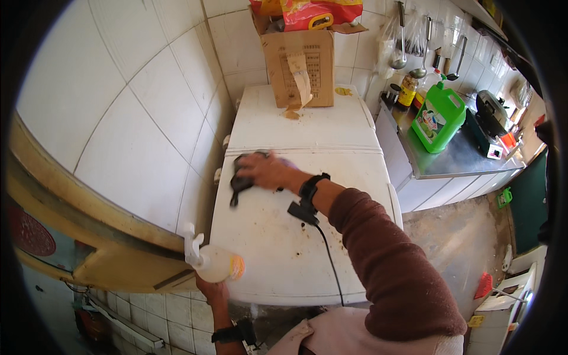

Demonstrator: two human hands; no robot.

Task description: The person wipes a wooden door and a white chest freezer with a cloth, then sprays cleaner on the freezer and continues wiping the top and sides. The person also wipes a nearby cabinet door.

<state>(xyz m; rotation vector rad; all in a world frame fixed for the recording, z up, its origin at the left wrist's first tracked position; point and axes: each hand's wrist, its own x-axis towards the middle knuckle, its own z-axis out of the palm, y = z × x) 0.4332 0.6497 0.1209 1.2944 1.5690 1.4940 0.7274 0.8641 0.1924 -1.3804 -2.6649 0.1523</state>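
Note:
A dark cloth [242, 181] lies bunched under my right hand [266, 171], pressed on the white door surface of a refrigerator [275, 235], near its left edge. Motion blurs this hand, and part of the cloth is hidden by it. My left hand [213, 288] is wrapped around a spray bottle [217, 264] with a white trigger head, at the lower left edge of the surface. Dark specks and brown stains are scattered on the white panel. Each wrist bears a black strap with a device, and a black cable hangs from the right one.
An opened cardboard box [301, 66] with red and yellow bags stands at the far end. To the right, a metal counter [443, 159] holds a green jug [439, 117], jars and a stove with a pan [491, 113]. Ladles [399, 62] hang above. A tiled wall [146, 106] borders the left.

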